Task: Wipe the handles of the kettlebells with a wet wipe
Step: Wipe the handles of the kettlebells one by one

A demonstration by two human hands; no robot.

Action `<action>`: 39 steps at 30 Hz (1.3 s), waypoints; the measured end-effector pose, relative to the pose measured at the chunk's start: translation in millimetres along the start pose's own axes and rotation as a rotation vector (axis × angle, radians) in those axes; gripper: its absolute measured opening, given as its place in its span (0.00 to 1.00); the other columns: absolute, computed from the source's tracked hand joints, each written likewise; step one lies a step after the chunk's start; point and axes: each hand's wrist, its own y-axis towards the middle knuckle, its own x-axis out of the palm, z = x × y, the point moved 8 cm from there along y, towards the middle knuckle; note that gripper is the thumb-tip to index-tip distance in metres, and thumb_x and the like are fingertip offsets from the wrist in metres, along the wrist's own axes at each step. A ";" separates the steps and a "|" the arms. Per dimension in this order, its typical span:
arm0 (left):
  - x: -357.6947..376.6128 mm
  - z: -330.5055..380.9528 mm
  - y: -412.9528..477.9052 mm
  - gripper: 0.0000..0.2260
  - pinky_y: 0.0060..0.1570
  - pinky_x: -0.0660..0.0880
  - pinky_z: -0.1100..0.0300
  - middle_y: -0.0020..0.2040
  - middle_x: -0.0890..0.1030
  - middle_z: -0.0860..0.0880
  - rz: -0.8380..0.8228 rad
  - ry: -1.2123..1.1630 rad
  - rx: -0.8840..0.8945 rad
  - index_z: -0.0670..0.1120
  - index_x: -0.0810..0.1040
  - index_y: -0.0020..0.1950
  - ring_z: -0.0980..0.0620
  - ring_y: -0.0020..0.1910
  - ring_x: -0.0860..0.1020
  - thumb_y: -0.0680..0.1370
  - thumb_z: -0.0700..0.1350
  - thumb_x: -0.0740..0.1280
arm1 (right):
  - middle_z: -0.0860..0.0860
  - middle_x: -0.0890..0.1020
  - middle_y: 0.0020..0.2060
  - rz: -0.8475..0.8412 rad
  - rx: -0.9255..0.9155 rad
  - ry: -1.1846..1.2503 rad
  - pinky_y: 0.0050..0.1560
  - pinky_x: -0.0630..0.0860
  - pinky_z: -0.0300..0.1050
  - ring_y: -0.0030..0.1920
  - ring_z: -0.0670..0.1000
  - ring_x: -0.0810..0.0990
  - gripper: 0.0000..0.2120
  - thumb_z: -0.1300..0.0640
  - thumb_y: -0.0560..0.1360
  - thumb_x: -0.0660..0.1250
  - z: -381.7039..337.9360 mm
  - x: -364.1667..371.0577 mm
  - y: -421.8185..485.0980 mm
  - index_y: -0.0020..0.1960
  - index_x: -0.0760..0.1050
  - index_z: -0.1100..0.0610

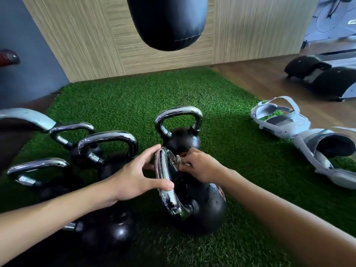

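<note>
We found the kettlebell (204,214) being worked on at lower centre of the frame, sitting on the green turf (192,89), with its chrome handle (165,195) turned edge-on to us. The handle's long axis ran almost straight up the picture, from the ball near the bottom toward the centre. The left hand (134,176) came in from the lower left with its fingers spread wide, the thumb lying on the near part of the handle and the index tip touching its upper end, steadying it rather than wrapping it. The right hand (202,166) sat just right of the handle's top, fingers curled tight and pinching a small crumpled wet wipe (178,159) against the metal there. We judged that the stroke ahead would run down the handle toward the bottom of the frame, along that axis, with the right hand the one placed to make it. Further kettlebells (107,143) stood at centre left and one just behind, their handles apparently not yet in hand. A punching bag (167,22) hung at top centre.
</note>
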 end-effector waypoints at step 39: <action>-19.3 -26.9 -3.6 0.59 0.77 0.63 0.50 0.79 0.64 0.62 -0.070 0.211 0.041 0.67 0.52 0.81 0.66 0.76 0.62 0.55 0.78 0.75 | 0.41 0.86 0.41 0.126 -0.047 0.554 0.44 0.76 0.42 0.38 0.43 0.81 0.11 0.49 0.71 0.78 -69.9 -20.9 -56.2 0.53 0.87 0.47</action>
